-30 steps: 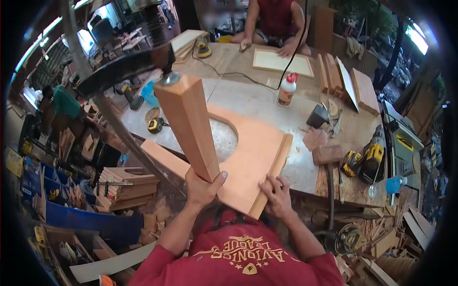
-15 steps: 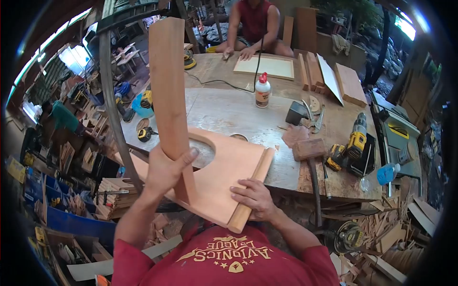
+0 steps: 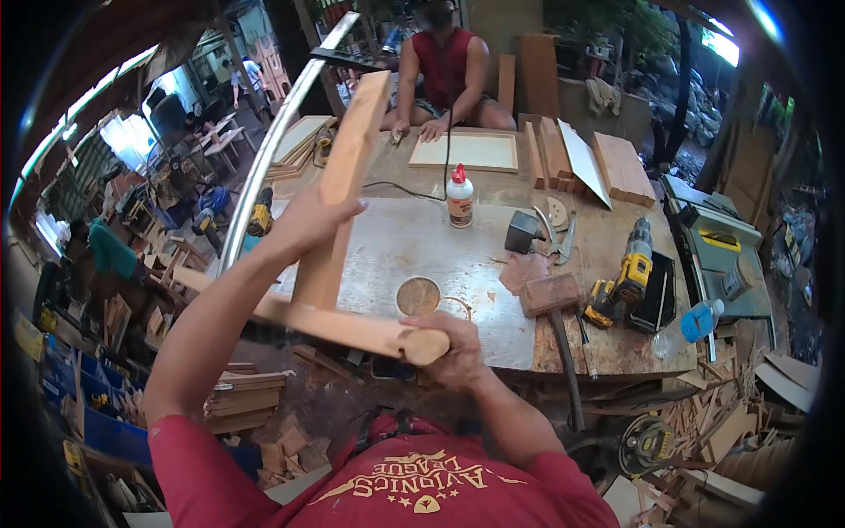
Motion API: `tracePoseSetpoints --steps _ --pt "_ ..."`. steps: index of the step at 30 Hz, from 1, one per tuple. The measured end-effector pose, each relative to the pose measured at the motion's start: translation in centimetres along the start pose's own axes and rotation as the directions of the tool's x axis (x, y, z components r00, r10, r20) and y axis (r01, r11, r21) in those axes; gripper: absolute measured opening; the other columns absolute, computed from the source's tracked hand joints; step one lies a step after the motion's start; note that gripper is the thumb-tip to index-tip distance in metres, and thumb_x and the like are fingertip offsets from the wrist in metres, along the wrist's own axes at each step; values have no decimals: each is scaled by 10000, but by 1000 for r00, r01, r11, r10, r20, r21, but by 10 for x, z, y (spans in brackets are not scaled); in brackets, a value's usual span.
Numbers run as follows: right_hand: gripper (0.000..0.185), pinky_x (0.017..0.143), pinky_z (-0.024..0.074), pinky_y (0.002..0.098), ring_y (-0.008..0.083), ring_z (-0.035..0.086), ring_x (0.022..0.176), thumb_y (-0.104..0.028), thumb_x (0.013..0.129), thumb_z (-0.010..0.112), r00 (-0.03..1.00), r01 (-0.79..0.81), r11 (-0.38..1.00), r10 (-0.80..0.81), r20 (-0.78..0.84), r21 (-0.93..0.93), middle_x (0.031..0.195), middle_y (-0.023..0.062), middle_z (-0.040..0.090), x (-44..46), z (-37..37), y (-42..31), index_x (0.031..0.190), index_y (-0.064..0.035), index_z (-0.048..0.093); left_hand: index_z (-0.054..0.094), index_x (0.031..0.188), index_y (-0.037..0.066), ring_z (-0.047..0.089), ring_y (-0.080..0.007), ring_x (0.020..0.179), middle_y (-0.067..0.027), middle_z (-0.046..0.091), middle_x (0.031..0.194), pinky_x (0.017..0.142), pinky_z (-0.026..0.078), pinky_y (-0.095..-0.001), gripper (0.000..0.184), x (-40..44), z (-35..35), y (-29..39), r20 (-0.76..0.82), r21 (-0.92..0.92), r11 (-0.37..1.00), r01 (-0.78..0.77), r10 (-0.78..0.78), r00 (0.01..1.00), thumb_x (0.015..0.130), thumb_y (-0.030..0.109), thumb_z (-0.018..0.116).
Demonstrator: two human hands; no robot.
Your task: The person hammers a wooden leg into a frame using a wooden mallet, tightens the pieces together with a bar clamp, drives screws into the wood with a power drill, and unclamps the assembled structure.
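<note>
A wooden piece made of an upright leg (image 3: 352,145) joined to a flat board (image 3: 334,329) is held over the front of the workbench (image 3: 396,233). My left hand (image 3: 317,220) is wrapped round the leg at mid-height. The board is seen nearly edge-on, with a rounded strip end (image 3: 425,347) at its right. My right hand (image 3: 453,352) is closed round that right end, with part of its fingers hidden behind the wood. A round wooden disc (image 3: 418,297) lies on the bench just behind the board.
A glue bottle (image 3: 459,197), a mallet (image 3: 552,295), a drill (image 3: 634,264) and a blue bottle (image 3: 701,321) are on the bench. Across it sits a person (image 3: 447,70) beside a framed panel (image 3: 464,151). A curved metal bar (image 3: 280,132) rises at left.
The wooden piece has tilted, so its board turned from face-up to nearly edge-on. My left hand, still on the leg, rose. The view has shifted, showing more of the far person.
</note>
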State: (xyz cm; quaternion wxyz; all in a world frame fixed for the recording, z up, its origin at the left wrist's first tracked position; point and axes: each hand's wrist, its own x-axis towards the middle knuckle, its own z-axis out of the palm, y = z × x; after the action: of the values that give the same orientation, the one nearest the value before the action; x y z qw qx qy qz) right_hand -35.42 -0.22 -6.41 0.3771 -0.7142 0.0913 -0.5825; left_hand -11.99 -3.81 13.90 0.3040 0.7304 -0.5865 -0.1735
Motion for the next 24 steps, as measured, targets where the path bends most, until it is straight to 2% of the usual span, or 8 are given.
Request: tracePoseSetpoints --steps 2,5,9,11,14,17,20,24 --pt "395 775 579 337 219 736 861 -119 740 855 998 -61 996 60 -13 -62 966 127 758 10 -6 1 1090 -16 703 644 1200 -48 675 -377 1030 -228 694 1104 902 524 -460 655 -1 -8 2 14 244 966 -83 82 997 832 481 762" --pt "409 750 572 313 159 719 835 -179 754 875 983 -122 989 110 -150 -78 958 117 762 30 -5 6 1090 -8 716 634 1228 -54 622 -419 1161 -287 647 1214 985 487 -460 634 -42 -27 11 -130 316 853 -415 472 872 893 479 704" --pt "489 728 560 297 137 698 804 -195 735 901 963 -154 974 112 -243 -164 937 101 756 38 -13 37 1123 23 700 609 1300 -16 634 -282 1102 -215 655 1232 963 485 -405 463 -65 -31 -15 118 235 898 -373 355 928 1024 352 558" --pt "513 726 557 294 137 694 799 -190 734 903 962 -157 962 99 -254 -224 939 101 751 43 -12 41 1143 37 691 643 1232 -13 648 -219 1004 -189 677 1152 916 496 -353 368 -60 -24 -25 116 431 619 -656 683 721 1042 277 522" --pt "558 735 554 282 130 685 811 -222 738 908 948 -165 973 112 -297 -162 950 100 748 51 -6 37 1158 64 677 661 1152 -23 627 -176 993 -155 673 1122 898 489 -330 299 -65 -35 -38 -101 -55 835 -548 541 835 1037 179 473" --pt "563 758 555 277 125 686 836 -234 742 906 947 -168 971 111 -300 -171 955 81 746 48 -8 40 1147 81 674 632 1192 -40 601 -177 1036 -153 651 1178 916 478 -333 302 -74 -36 -96 -625 42 658 -752 605 494 1006 87 431" --pt "546 760 557 281 125 690 835 -232 736 904 937 -169 972 106 -332 -166 938 78 745 49 -6 42 1128 76 682 556 1317 -60 591 -236 1124 -177 628 1251 1026 431 -372 388 -58 -36 -160 -780 -157 774 -614 284 558 992 123 452" --pt "531 759 560 293 131 696 833 -239 718 905 931 -162 960 71 -359 -230 930 81 743 48 -5 39 1102 62 696 430 1443 -80 549 -280 1246 -166 635 1205 1107 356 -396 717 -44 -33 -160 -680 16 821 -571 427 595 1006 478 543"
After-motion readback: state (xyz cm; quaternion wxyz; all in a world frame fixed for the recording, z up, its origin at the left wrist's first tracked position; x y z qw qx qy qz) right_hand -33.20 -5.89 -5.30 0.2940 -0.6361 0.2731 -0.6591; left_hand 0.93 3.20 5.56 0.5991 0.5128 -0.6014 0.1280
